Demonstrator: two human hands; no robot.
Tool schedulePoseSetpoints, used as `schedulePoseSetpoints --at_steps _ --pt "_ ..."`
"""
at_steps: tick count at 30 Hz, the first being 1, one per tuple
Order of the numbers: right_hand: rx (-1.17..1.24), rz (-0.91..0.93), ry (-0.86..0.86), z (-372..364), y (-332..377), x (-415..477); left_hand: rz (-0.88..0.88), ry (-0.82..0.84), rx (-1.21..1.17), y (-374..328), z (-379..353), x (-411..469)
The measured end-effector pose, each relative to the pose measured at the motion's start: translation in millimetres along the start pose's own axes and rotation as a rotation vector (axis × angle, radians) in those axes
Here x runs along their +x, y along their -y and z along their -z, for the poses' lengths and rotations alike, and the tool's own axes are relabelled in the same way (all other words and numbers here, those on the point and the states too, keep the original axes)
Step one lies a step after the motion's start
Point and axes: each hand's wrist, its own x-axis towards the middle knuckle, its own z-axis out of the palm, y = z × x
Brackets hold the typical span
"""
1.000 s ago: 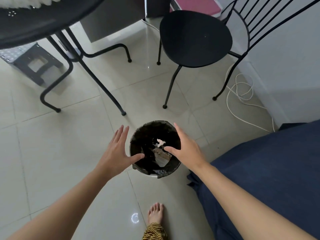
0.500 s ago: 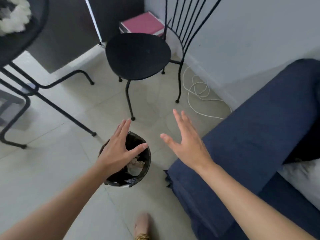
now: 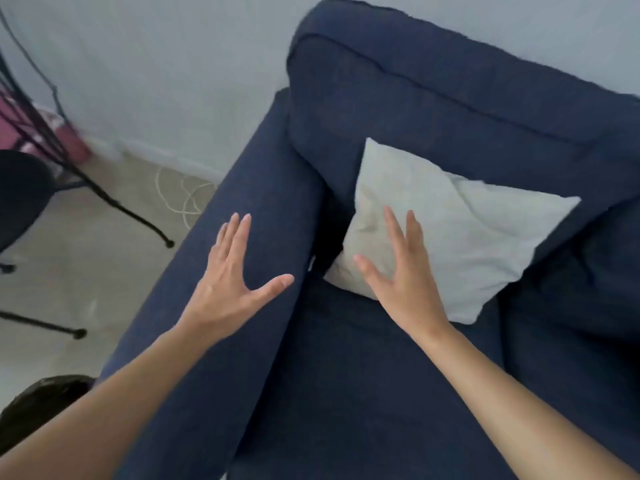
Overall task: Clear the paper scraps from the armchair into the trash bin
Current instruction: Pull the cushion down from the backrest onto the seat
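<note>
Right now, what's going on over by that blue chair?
A person is reaching both bare hands out over a navy armchair. The left hand is spread open over the armrest and the right hand is open in front of a pale cushion on the seat. Neither hand holds anything. A black-lined trash bin sits on the floor at lower left. No clear paper scrap shows on the seat, apart from a small pale bit beside the cushion.

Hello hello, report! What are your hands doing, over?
Left hand and right hand open, empty. Over armchair. No scraps seen; pillow on seat. Trash bin at lower left.
</note>
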Motion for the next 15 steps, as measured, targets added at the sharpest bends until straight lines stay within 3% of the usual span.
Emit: schedulePoseSetpoints --at_steps 9,15 --pt "0.020 -0.240 -0.291 106 -158 19 -0.033 0.129 0.001 -102 -115 103" --pt "0.310 -0.392 -0.249 105 -211 48 0.142 0.111 -0.143 -121 -160 151"
